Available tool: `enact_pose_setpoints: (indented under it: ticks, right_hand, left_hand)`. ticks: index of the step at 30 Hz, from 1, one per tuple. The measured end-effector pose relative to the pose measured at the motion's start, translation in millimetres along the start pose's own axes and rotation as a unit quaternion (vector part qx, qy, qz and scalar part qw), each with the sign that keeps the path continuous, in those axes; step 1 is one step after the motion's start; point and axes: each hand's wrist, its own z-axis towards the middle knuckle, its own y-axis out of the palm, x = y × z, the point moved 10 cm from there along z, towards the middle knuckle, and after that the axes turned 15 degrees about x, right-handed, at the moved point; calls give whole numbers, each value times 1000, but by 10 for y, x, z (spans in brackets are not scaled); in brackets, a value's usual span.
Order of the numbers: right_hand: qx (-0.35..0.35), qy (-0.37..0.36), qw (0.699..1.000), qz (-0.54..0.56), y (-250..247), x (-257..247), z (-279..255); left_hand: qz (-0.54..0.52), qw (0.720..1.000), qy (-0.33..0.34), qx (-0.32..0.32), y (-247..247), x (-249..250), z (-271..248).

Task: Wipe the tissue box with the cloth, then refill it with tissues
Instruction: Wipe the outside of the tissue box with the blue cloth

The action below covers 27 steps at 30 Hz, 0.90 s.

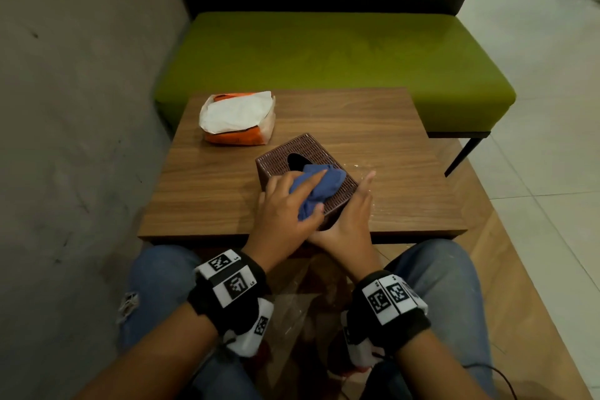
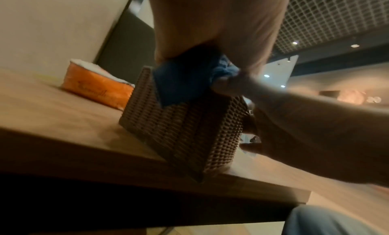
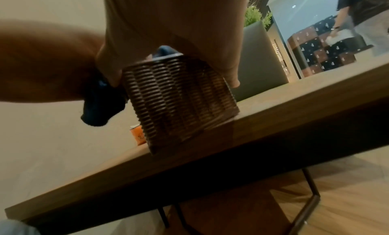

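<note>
A: What does each grip do now?

B: The left hand (image 1: 285, 204) holds the blue cloth (image 1: 319, 187) bunched under the fingers, with the thumb pinching it, and presses it on the top of the tissue box (image 1: 319, 153). The right hand (image 1: 352, 214) is flat against the right side of the box, fingers nearly straight, so this grip only steadies the box and does not close on it.

A: Where is the box relative to the hands?

B: Directly under the left hand and touching the palm of the right. It stands on the desk (image 1: 211, 191), near the front edge, turned with one corner toward the person. The dark oval opening is just beyond the cloth, uncovered.

A: And the tissues?

B: The orange tissue pack (image 1: 238, 118) lies well apart, at the far left of the desk, its long side running across. The left hand is nearer to it. I judge the wiping is not finished, so the refill comes later, and that hand must first put down the cloth.
</note>
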Motion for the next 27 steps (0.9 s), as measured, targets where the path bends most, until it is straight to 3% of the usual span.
enact_pose_setpoints:
  ticks: [4, 7, 13, 16, 18, 19, 22, 23, 27]
  right_hand:
    - [3, 52, 997, 58, 50, 159, 12]
    - [22, 47, 997, 57, 30, 197, 56]
    - [48, 0, 998, 47, -7, 132, 119]
    - [36, 7, 995, 92, 3, 174, 143]
    - [37, 8, 995, 87, 8, 214, 148]
    - [38, 4, 997, 72, 12, 217, 141]
    - [47, -5, 997, 54, -10, 187, 130]
    - [41, -8, 998, 54, -5, 172, 127]
    - [21, -15, 999, 44, 37, 175, 148]
  left_hand:
    - [-41, 994, 76, -63, -47, 141, -57]
    - [-57, 987, 126, -86, -80, 168, -5]
    - [60, 995, 58, -52, 115, 99, 454]
    - [11, 983, 166, -77, 164, 448, 132]
    - [38, 976, 191, -94, 189, 435, 190]
    - [66, 981, 164, -76, 183, 339, 354]
    - [80, 997, 0, -17, 107, -101, 828]
    - [68, 997, -3, -23, 152, -96, 826]
    - [-14, 979, 152, -138, 297, 464, 284]
